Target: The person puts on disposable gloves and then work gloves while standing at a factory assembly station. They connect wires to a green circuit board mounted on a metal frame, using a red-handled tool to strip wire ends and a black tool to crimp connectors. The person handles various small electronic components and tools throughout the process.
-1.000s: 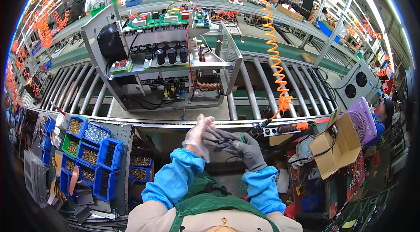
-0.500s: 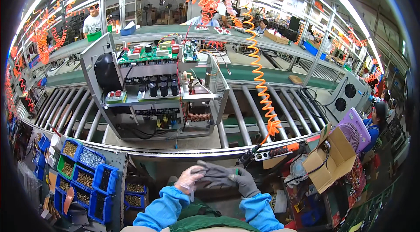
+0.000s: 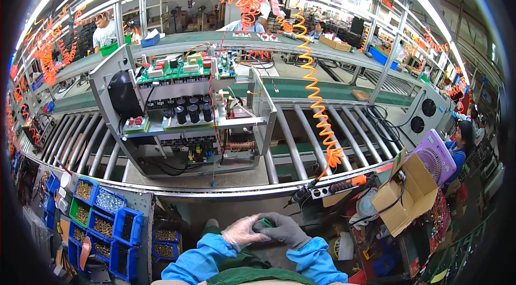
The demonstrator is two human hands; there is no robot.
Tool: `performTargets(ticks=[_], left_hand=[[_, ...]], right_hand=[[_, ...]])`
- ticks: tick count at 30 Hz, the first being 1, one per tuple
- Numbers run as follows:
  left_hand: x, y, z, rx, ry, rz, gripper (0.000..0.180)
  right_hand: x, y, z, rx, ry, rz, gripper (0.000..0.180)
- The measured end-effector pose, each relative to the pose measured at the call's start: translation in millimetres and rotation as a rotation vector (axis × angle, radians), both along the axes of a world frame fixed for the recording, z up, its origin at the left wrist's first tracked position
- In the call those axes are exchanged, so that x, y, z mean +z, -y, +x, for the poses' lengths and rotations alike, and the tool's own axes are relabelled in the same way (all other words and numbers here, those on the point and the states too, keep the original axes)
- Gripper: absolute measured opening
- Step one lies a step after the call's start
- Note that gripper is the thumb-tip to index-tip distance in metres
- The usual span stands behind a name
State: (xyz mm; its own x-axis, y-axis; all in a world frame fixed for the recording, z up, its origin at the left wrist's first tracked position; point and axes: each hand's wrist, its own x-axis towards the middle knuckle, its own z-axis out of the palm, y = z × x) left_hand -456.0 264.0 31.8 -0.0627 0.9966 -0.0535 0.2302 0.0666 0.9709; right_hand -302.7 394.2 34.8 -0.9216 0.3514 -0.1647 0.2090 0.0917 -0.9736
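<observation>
My left hand point(image 3: 242, 232), in a thin clear plastic glove, meets my right hand point(image 3: 292, 231) in front of my body. A grey work glove covers the right hand. Grey cloth of a loose work glove point(image 3: 267, 217) shows bunched where the fingers come together, and both hands are closed on it. A small green patch point(image 3: 264, 224) shows between them; its kind is unclear. Beyond my hands, an open metal chassis point(image 3: 193, 169) with circuit boards, black capacitors and wiring stands on the roller conveyor point(image 3: 294, 142). Neither hand touches it.
Blue bins point(image 3: 128, 226) of screws and small hardware stand at left. An orange coiled hose point(image 3: 312, 78) hangs over the rollers. A power screwdriver point(image 3: 352, 183), an open cardboard box point(image 3: 406, 193) and a purple fan point(image 3: 432, 159) are at right. Other people work beyond.
My hands have come together; the loose grey glove stretched between them is now bunched up. The view has shifted slightly, while the chassis stays in place on the rollers.
</observation>
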Motion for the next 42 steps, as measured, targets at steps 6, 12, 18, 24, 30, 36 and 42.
performTargets(ticks=[6, 12, 18, 24, 30, 36, 42], left_hand=[[-45, 29, 12, 0.102, 0.117, -0.2, 0.039], [-80, 33, 24, -0.002, 0.176, -0.313, 0.04], [-94, 25, 15, 0.097, 0.027, -0.335, 0.046], [-76, 17, 13, 0.097, -0.014, -0.401, 0.047], [-77, 18, 25, 0.185, 0.396, -0.199, 0.056], [-38, 10, 27, 0.154, -0.029, -0.22, 0.042], [-63, 13, 28, 0.141, -0.193, -0.153, 0.035]], right_hand=[[-54, 7, 16, -0.055, 0.065, -0.099, 0.058], [-108, 11, 48, -0.041, 0.245, -0.045, 0.071], [-60, 15, 42, -0.099, 0.2, -0.125, 0.063], [-85, 2, 42, -0.185, 0.317, -0.104, 0.035], [-66, 6, 33, -0.123, 0.191, 0.152, 0.025], [-71, 7, 35, -0.14, 0.179, 0.273, 0.026], [-65, 16, 30, -0.32, 0.116, 0.325, 0.025]])
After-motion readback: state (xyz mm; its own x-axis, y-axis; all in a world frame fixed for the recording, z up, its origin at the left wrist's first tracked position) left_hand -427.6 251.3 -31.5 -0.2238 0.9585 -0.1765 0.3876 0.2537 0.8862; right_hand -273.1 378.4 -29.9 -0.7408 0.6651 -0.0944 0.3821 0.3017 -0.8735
